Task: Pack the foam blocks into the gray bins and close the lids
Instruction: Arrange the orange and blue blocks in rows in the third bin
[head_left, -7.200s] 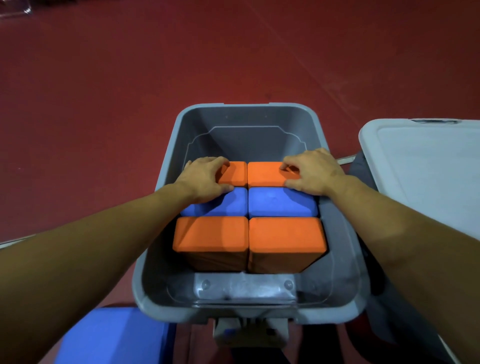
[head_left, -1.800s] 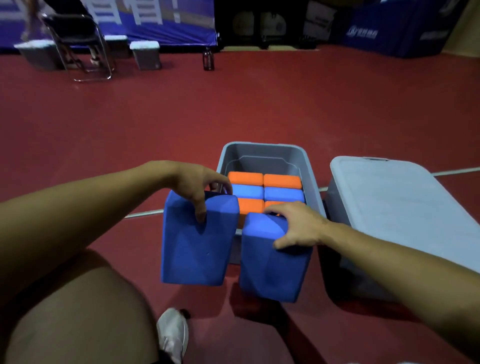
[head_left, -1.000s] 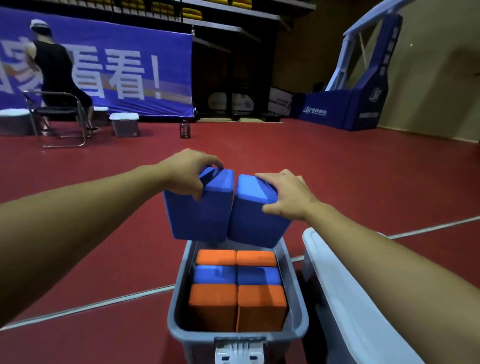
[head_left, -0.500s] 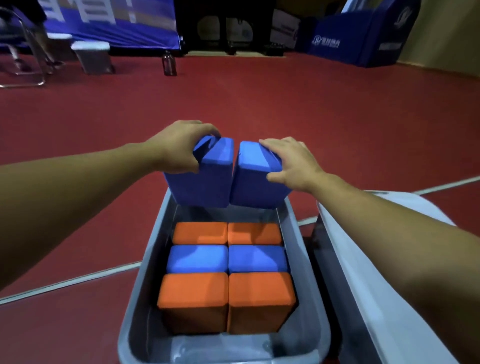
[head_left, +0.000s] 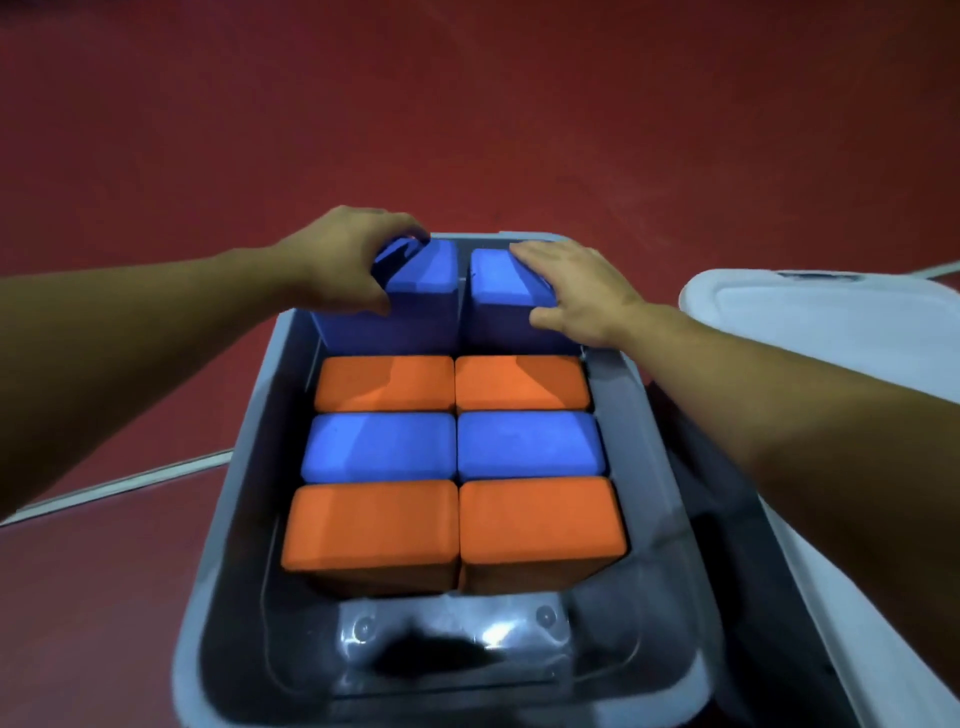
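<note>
Two blue foam blocks, gripped in our hands, fill the open gray plastic bin's far edge; four orange rectangular foam blocks, four blue, near gap free.

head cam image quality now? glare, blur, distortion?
Head view: dim and soft overall; glare patches on the bare floor of the gray bin near the bottom edge, with a dark smear between them; wide-angle bowing on the bin rim and the forearms; left hand and right hand on the two far blue blocks slightly blurred; the closed bin lid at right looks pale and washed out.
</note>
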